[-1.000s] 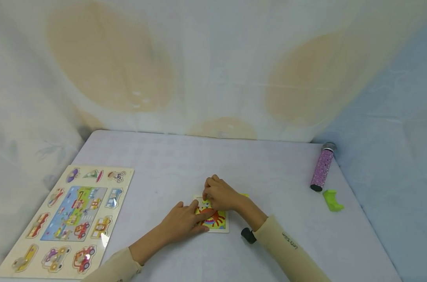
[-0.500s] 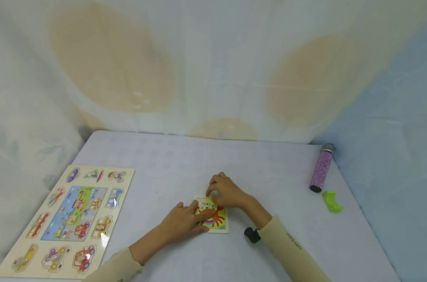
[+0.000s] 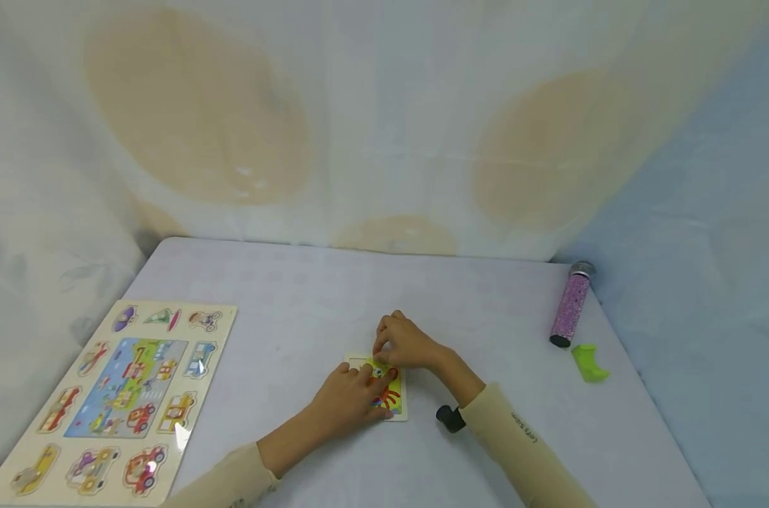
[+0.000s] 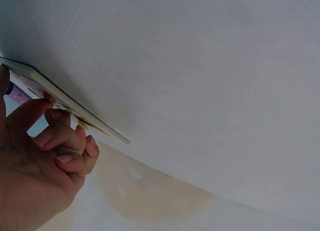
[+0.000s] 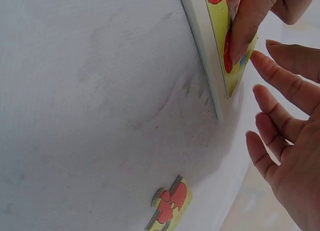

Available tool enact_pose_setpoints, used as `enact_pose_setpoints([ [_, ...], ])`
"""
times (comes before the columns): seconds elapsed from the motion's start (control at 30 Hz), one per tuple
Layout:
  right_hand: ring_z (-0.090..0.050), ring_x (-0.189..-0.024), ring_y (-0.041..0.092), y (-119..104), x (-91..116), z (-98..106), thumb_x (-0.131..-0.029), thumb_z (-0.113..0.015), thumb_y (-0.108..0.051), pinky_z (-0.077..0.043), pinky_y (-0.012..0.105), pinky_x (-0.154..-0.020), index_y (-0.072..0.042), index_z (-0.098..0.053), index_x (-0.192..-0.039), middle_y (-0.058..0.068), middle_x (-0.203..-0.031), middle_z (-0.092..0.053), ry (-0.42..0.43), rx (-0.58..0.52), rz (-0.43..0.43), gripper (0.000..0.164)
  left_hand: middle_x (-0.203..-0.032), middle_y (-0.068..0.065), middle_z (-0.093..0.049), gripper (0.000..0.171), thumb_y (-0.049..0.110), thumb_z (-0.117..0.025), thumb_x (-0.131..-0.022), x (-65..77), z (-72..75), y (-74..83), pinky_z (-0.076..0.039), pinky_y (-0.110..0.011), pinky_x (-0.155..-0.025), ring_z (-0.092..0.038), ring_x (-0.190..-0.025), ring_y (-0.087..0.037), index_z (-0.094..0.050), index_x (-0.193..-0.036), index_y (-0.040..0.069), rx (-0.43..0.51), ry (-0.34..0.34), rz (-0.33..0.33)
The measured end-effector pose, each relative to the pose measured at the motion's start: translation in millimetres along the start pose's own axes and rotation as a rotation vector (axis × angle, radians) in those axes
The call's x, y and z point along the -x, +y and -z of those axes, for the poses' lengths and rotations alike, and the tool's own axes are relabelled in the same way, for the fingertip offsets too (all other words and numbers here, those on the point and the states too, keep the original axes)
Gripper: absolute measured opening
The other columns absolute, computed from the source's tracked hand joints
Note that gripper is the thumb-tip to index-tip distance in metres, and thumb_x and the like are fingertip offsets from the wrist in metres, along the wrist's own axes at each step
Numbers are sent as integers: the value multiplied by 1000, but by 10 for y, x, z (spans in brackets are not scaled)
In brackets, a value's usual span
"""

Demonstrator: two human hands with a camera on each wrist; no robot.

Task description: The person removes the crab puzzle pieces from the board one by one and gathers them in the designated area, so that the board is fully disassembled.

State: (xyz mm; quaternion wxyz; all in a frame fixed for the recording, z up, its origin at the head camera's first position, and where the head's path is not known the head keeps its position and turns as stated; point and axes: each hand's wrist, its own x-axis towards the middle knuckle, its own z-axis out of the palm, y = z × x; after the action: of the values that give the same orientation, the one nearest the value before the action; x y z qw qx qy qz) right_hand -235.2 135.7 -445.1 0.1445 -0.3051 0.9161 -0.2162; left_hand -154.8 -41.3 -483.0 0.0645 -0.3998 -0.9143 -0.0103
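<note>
A small jigsaw puzzle (image 3: 394, 407) with a red crab on yellow lies in a pale tray at the table's middle. My left hand (image 3: 348, 403) rests on it from the left, its index finger (image 5: 246, 33) pressing the crab picture in the right wrist view. At the puzzle's far edge is my right hand (image 3: 407, 343), fingers bent downward. The right wrist view has its thumb and index fingertips right at a corner of the puzzle, a gap between them, the other fingers loosely bent. A loose red and yellow puzzle piece (image 5: 172, 203) lies on the table nearby; the right arm hides it in the head view.
On the left lies a large wooden vehicle peg puzzle (image 3: 190, 381). A glittery pink microphone (image 3: 570, 307) and a bright green curved piece (image 3: 590, 363) lie at the right. A small black device (image 3: 450, 419) sits by the right cuff. Patterned cloth walls (image 3: 384, 141) surround the table.
My left hand has shifted right, covering more of the crab. My right hand has drawn back slightly from the puzzle toward its far edge. The head view has shifted a little.
</note>
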Motion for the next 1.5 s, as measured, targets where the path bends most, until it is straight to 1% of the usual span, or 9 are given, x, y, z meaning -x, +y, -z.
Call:
enact_pose_setpoints([
  [0.17,-46,-100,19,-7,10,-17,-86,-76,-15,-40,38,-88,-11,-79,-87,3,-102,-60,6,-7,1,6,-100,0,-64,64,67,-54,-90,0,0,18,-42,-33,-76,-60,-73,-17,-60,-139,26,-64,23,16],
  [0.4,-47,-100,19,-16,27,-11,-86,-75,-15,-40,38,-88,-10,-79,-88,4,-102,-61,14,11,16,6,-100,-2,-63,62,66,-55,-90,1,40,5,-43,-34,-77,-61,-73,-18,-61,-137,26,-28,8,18],
  [0.57,-47,-101,20,-30,46,-9,-86,-75,-13,-41,38,-89,-11,-79,-88,4,-103,-61,10,5,6,6,-97,-2,-63,61,65,-55,-90,-7,23,6,-41,-33,-75,-61,-71,-18,-60,-138,27,-7,-7,26],
  [0.67,-47,-101,20,-30,54,-17,-86,-74,-13,-41,39,-91,-10,-79,-88,4,-103,-61,8,-4,3,5,-96,-2,-63,61,65,-55,-91,-5,12,5,-42,-34,-75,-62,-70,-18,-59,-139,28,0,-11,29],
  [0.87,-45,-102,20,-18,33,-43,-85,-77,-15,-41,40,-93,-11,-75,-84,3,-102,-59,7,-48,-14,5,-96,-3,-63,61,64,-56,-90,9,17,-8,-46,-38,-78,-60,-65,-17,-60,-138,27,11,-4,32],
  [1.1,-44,-104,20,18,3,-30,-83,-79,-15,-40,40,-93,-15,-72,-79,1,-102,-59,-36,-70,-61,8,-97,-4,-63,60,64,-56,-90,-7,11,-11,-47,-41,-81,-59,-64,-17,-59,-139,28,23,-8,33],
  [1.2,-43,-103,19,54,7,-33,-84,-78,-14,-39,39,-93,-15,-72,-78,0,-101,-57,-45,-123,-77,9,-95,-4,-63,60,64,-56,-90,-9,19,-1,-46,-38,-78,-57,-62,-16,-59,-139,29,16,0,28],
  [1.37,-40,-100,17,95,14,-5,-85,-77,-11,-37,37,-91,-14,-74,-77,-1,-99,-55,-26,-195,-54,9,-91,-3,-61,59,65,-57,-89,-3,43,7,-40,-34,-71,-54,-60,-16,-60,-137,30,-23,30,27],
  [1.5,-41,-104,19,113,34,53,-86,-76,-12,-37,39,-94,-13,-75,-79,0,-101,-55,3,-213,-43,8,-92,-3,-62,58,64,-58,-89,9,58,13,-43,-36,-75,-58,-64,-18,-61,-136,31,-37,30,32],
])
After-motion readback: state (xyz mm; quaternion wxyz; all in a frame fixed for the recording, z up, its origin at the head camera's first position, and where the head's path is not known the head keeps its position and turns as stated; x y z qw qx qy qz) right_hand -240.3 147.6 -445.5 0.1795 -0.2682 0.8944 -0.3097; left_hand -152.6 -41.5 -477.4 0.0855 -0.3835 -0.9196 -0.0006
